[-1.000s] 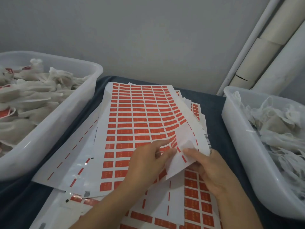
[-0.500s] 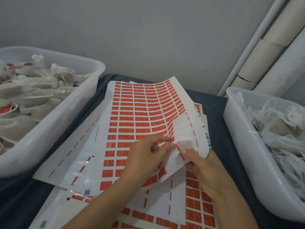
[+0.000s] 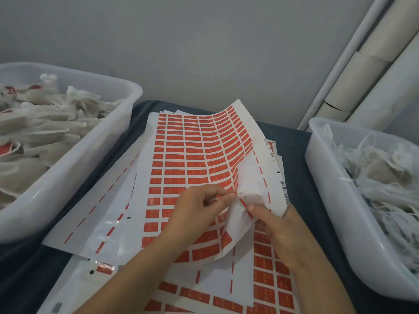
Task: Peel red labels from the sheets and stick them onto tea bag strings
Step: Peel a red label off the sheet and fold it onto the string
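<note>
This looked like a small hand-packing workroom rather than a home. A table covered in dark blue cloth stood against a plain grey wall. Stacked sheets of red labels lay spread over it. On either side sat a large translucent plastic bin: the left bin was heaped with tea bags, some with red tags, and the right bin held white tea bags with loose strings. Large cardboard tubes leaned in the right corner.
</note>
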The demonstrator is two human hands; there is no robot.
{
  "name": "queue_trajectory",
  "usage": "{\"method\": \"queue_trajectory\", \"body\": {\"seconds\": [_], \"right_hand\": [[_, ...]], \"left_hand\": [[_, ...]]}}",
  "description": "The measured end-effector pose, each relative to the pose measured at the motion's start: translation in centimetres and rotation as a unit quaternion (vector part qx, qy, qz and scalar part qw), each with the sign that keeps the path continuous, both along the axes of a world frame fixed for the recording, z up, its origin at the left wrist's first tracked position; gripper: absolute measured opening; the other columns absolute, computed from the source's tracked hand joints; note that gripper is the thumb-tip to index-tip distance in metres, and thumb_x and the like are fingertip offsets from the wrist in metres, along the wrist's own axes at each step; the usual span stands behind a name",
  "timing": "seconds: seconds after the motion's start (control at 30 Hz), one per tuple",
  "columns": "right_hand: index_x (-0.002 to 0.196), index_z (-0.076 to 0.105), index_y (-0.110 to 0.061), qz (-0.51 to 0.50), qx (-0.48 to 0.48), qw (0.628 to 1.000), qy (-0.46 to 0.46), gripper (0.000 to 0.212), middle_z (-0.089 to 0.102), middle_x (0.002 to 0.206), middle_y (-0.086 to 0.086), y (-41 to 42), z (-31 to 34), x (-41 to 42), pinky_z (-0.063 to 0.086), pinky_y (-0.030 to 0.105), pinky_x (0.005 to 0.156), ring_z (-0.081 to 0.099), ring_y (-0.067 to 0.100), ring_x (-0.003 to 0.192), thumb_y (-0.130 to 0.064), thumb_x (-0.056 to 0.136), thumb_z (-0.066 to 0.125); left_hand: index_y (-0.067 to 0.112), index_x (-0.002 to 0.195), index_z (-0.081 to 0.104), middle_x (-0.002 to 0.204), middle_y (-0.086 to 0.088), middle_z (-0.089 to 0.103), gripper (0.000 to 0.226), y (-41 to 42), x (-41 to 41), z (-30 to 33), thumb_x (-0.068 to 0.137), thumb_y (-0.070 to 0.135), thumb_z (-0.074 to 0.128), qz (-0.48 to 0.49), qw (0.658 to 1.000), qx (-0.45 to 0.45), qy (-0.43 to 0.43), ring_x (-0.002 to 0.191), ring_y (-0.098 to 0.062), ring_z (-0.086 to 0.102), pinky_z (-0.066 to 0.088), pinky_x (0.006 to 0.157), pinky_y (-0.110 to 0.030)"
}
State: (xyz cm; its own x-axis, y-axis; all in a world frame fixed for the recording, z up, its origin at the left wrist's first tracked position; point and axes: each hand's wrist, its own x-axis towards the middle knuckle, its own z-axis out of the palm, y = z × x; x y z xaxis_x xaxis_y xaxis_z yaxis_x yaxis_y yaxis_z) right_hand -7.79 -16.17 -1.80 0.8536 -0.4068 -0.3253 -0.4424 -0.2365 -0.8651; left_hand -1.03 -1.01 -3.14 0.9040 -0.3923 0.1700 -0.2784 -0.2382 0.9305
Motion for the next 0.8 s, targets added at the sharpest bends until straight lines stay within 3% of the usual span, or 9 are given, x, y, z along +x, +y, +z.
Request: {"method": "queue_trajectory", "body": {"seconds": [0.17, 0.3, 0.37, 0.43, 0.57, 0.7, 0.8], "right_hand": [[0.116, 0.047, -0.037, -0.006, 0.013, 1.000, -0.001, 0.064, 0.067, 0.104, -0.008, -0.1, 0.0, 0.0, 0.056, 0.044, 0.082, 0.068, 0.019, 0.088, -0.064, 0.060, 0.062], [0.114, 0.049, -0.037, -0.008, 0.029, 1.000, -0.009, 0.061, 0.068, 0.101, -0.008, -0.4, -0.2, 0.1, 0.055, 0.046, 0.083, 0.068, 0.019, 0.088, -0.062, 0.061, 0.064], [0.113, 0.050, -0.036, -0.016, 0.051, 0.998, -0.017, 0.052, 0.069, 0.098, -0.007, -0.6, -0.2, 0.2, 0.054, 0.046, 0.084, 0.068, 0.020, 0.087, -0.055, 0.067, 0.067], [0.113, 0.051, -0.035, -0.018, 0.063, 0.998, -0.025, 0.046, 0.070, 0.096, -0.006, -0.8, -0.1, 0.2, 0.054, 0.046, 0.083, 0.069, 0.021, 0.087, -0.047, 0.073, 0.069], [0.114, 0.049, -0.036, 0.004, 0.024, 1.000, -0.011, 0.062, 0.069, 0.100, -0.008, -0.4, 0.2, -0.1, 0.055, 0.042, 0.082, 0.068, 0.018, 0.087, -0.063, 0.060, 0.061], [0.117, 0.048, -0.036, 0.010, 0.008, 1.000, -0.003, 0.068, 0.067, 0.103, -0.009, -0.1, 0.7, -0.3, 0.055, 0.042, 0.084, 0.067, 0.018, 0.089, -0.066, 0.057, 0.058], [0.118, 0.047, -0.035, 0.017, 0.006, 1.000, -0.007, 0.066, 0.067, 0.105, -0.008, -0.2, 0.6, -0.2, 0.054, 0.043, 0.086, 0.067, 0.018, 0.091, -0.065, 0.059, 0.059]], "left_hand": [[0.057, 0.074, 0.050, 0.069, 0.039, 0.051, 0.022, -0.1, -0.3, -0.1, 0.082, 0.039, 0.061, 0.036, 0.997, 0.041, -0.047, 0.067, 0.013, 0.055, 0.039, 0.054, -0.001], [0.046, 0.071, 0.052, 0.062, 0.027, 0.051, 0.019, -0.4, -0.2, -0.3, 0.082, 0.036, 0.063, 0.070, 0.996, 0.035, -0.048, 0.061, 0.018, 0.050, 0.036, 0.046, 0.000], [0.042, 0.068, 0.054, 0.059, 0.021, 0.053, 0.020, -0.4, 0.0, -0.3, 0.082, 0.034, 0.065, 0.083, 0.996, 0.019, -0.027, 0.057, 0.013, 0.051, 0.037, 0.046, -0.001], [0.041, 0.067, 0.055, 0.055, 0.018, 0.055, 0.015, -0.3, 0.1, -0.1, 0.078, 0.040, 0.065, 0.091, 0.996, 0.003, -0.007, 0.055, 0.007, 0.052, 0.039, 0.047, 0.000], [0.046, 0.071, 0.054, 0.052, 0.028, 0.052, 0.016, -0.4, -0.3, 0.0, 0.061, 0.058, 0.057, 0.051, 0.998, 0.019, -0.008, 0.057, 0.012, 0.050, 0.036, 0.046, 0.000], [0.045, 0.068, 0.056, 0.060, 0.028, 0.052, 0.014, -0.5, -0.2, -0.2, 0.075, 0.043, 0.067, 0.062, 0.998, 0.018, 0.008, 0.062, 0.013, 0.053, 0.036, 0.047, 0.001], [0.043, 0.067, 0.057, 0.068, 0.027, 0.056, 0.017, -0.6, 0.1, -0.2, 0.079, 0.037, 0.067, 0.076, 0.997, 0.022, 0.024, 0.063, 0.004, 0.056, 0.038, 0.048, 0.001]]}}
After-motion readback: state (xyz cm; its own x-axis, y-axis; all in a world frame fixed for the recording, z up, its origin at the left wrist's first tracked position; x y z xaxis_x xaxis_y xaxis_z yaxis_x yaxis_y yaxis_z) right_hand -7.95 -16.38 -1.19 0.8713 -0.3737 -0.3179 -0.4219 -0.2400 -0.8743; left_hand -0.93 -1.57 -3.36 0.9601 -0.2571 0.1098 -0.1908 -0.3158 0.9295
